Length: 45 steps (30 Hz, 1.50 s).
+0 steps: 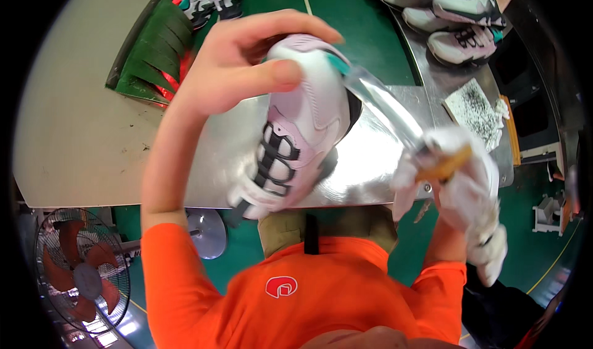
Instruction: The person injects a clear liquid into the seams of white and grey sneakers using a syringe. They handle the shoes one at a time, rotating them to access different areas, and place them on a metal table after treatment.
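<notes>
Gripping shoe (299,111) by far end, left hand (219,71) beyond laces (277,160).

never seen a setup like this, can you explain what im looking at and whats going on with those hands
There is no machine here, just a person's own two bodily hands. The single picture comes from a wide fisheye camera on the person's head, looking down, so straight edges bend and the orange shirt shows below.

The left hand holds a white and pink sneaker with black laces. The right hand, in white covering too blurred to identify, holds a long shiny tool; its far end overlaps the sneaker in view, but contact is unclear.

Beneath is a metal tabletop. At upper right are stacked sneakers and a black-speckled white sheet; more sneakers sit at upper left.
</notes>
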Each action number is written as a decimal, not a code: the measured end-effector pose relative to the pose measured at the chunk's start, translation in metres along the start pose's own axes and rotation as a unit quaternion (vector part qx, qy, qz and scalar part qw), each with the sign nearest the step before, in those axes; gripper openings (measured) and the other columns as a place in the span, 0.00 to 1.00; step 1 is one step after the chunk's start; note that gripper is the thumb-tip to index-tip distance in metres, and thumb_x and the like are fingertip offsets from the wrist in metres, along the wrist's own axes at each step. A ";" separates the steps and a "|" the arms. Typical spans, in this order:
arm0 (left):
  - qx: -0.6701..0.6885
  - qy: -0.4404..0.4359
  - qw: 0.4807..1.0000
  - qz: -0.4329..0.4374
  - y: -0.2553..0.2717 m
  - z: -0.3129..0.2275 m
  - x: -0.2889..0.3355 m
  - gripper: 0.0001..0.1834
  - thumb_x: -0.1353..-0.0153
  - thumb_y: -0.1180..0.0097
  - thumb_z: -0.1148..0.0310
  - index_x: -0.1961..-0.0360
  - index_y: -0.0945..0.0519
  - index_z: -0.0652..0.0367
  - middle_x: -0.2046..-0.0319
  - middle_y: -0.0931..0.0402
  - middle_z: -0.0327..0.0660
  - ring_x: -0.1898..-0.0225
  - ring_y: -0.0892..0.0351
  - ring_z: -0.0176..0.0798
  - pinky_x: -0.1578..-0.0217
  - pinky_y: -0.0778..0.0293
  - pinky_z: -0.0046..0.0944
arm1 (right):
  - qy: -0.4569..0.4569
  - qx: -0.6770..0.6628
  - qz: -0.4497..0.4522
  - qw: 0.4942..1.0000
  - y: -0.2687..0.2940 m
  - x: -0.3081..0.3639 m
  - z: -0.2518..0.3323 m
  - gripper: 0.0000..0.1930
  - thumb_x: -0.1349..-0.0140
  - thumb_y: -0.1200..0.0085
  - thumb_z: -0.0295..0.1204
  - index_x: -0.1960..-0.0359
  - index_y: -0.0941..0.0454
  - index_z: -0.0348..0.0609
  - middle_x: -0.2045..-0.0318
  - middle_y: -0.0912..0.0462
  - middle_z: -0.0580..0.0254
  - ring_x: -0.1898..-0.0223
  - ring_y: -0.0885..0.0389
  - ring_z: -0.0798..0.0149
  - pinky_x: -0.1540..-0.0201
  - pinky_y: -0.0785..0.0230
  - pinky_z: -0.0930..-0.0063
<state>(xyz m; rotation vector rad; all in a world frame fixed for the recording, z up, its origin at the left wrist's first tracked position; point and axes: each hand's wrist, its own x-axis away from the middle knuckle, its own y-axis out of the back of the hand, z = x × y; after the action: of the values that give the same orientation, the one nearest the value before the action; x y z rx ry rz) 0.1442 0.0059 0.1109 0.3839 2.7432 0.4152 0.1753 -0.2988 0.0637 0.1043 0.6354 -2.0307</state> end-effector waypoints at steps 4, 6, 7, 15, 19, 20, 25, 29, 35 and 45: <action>0.018 -0.083 0.978 -0.190 0.007 0.036 0.048 0.29 0.40 0.36 0.57 0.46 0.24 0.69 0.55 0.22 0.41 0.55 0.23 0.32 0.52 0.28 0.31 | -0.074 0.012 -0.024 0.997 0.003 -0.046 -0.017 0.24 0.36 0.48 0.32 0.42 0.34 0.28 0.62 0.22 0.41 0.74 0.18 0.56 0.73 0.30 0.77; 0.083 -0.052 0.965 -0.244 0.012 0.058 0.064 0.30 0.39 0.37 0.54 0.45 0.25 0.69 0.54 0.22 0.41 0.55 0.23 0.32 0.53 0.28 0.31 | -0.073 0.010 -0.003 0.997 0.016 -0.054 -0.038 0.25 0.36 0.48 0.35 0.43 0.33 0.29 0.64 0.22 0.41 0.76 0.19 0.57 0.76 0.32 0.78; 0.115 -0.034 0.955 -0.272 0.015 0.068 0.072 0.31 0.39 0.38 0.53 0.44 0.26 0.69 0.54 0.22 0.41 0.55 0.23 0.32 0.53 0.28 0.31 | -0.062 0.005 0.019 0.998 0.016 -0.061 -0.045 0.26 0.36 0.48 0.36 0.42 0.33 0.30 0.64 0.22 0.40 0.77 0.19 0.56 0.76 0.31 0.77; 0.172 -0.020 0.918 -0.357 0.021 0.117 0.100 0.30 0.33 0.46 0.55 0.41 0.30 0.71 0.51 0.22 0.44 0.52 0.22 0.34 0.50 0.28 0.32 | -0.103 -0.040 0.034 0.993 0.000 -0.095 -0.083 0.31 0.36 0.52 0.45 0.41 0.38 0.29 0.66 0.25 0.32 0.79 0.21 0.47 0.78 0.21 0.60; 0.184 -0.004 0.910 -0.372 0.023 0.127 0.102 0.29 0.32 0.47 0.54 0.42 0.29 0.70 0.51 0.23 0.44 0.50 0.23 0.35 0.48 0.29 0.34 | -0.115 -0.012 0.025 0.993 0.006 -0.095 -0.088 0.23 0.32 0.60 0.35 0.41 0.38 0.29 0.67 0.26 0.30 0.80 0.22 0.42 0.79 0.22 0.55; 0.188 0.001 0.907 -0.377 0.021 0.127 0.101 0.29 0.32 0.47 0.54 0.42 0.29 0.70 0.51 0.23 0.44 0.50 0.23 0.35 0.48 0.29 0.34 | -0.119 -0.006 0.025 0.993 0.007 -0.095 -0.087 0.22 0.31 0.62 0.33 0.41 0.39 0.29 0.67 0.26 0.30 0.80 0.22 0.41 0.79 0.23 0.55; 0.208 0.009 0.897 -0.391 0.022 0.130 0.103 0.29 0.32 0.47 0.53 0.42 0.28 0.69 0.51 0.22 0.43 0.50 0.23 0.35 0.48 0.29 0.35 | -0.115 0.044 0.065 0.990 0.025 -0.092 -0.095 0.27 0.34 0.54 0.37 0.40 0.40 0.29 0.66 0.26 0.31 0.77 0.22 0.43 0.76 0.23 0.55; 0.211 0.033 0.884 -0.416 0.019 0.129 0.107 0.27 0.32 0.47 0.54 0.42 0.27 0.67 0.53 0.22 0.40 0.53 0.24 0.31 0.52 0.29 0.32 | -0.116 -0.079 0.016 0.990 0.011 -0.098 -0.083 0.41 0.43 0.42 0.48 0.37 0.43 0.29 0.64 0.26 0.33 0.69 0.21 0.41 0.72 0.21 0.53; 0.014 0.225 0.831 -0.508 0.000 0.118 0.144 0.20 0.33 0.45 0.57 0.53 0.24 0.65 0.66 0.25 0.34 0.70 0.29 0.24 0.70 0.30 0.28 | -0.024 -0.059 -0.138 0.988 0.026 -0.060 -0.050 0.34 0.38 0.50 0.40 0.35 0.45 0.34 0.58 0.26 0.36 0.59 0.19 0.37 0.64 0.19 0.45; -0.397 0.154 0.899 -0.101 -0.019 0.036 0.118 0.32 0.47 0.31 0.60 0.45 0.30 0.63 0.57 0.20 0.47 0.55 0.19 0.42 0.53 0.26 0.40 | 0.070 0.368 -0.341 0.862 0.049 0.056 -0.091 0.51 0.67 0.38 0.24 0.34 0.46 0.38 0.46 0.33 0.52 0.51 0.25 0.57 0.52 0.26 0.66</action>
<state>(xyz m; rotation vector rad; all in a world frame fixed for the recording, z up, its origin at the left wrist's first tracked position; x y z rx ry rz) 0.0462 0.0337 0.0385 -0.1979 2.5527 1.5574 0.1703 -0.3185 -0.0517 0.5470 -0.0992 -2.8893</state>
